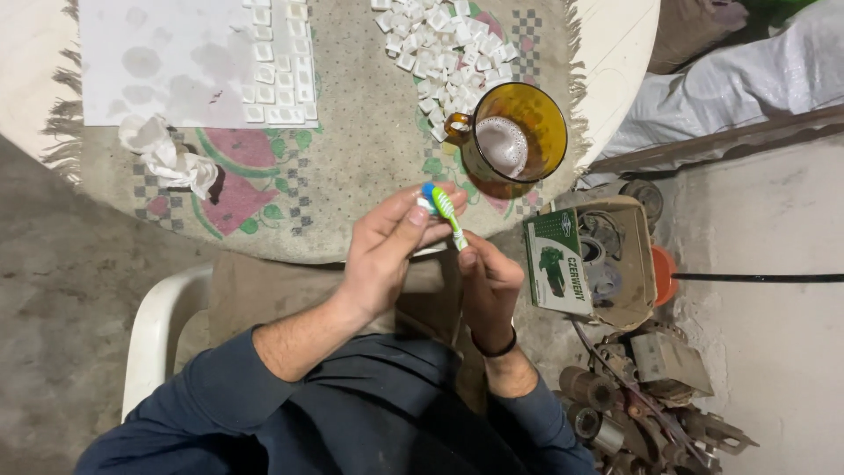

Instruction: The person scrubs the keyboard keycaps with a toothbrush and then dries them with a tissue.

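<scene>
one small white plastic key [426, 205] is pinched in the left hand [387, 251] and scrubbed with a green-and-white toothbrush [447, 209] gripped by the right hand [486, 286], just below the amber glass mug [514, 134]; steady strokes are called for next.

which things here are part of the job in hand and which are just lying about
In use:
toothbrush, held in right hand
small white piece, in left hand
white pieces pile
sheet with pieces laid out
amber mug of foamy liquid

Lying about:
crumpled tissue
open box of parts
metal scrap on the floor
</scene>
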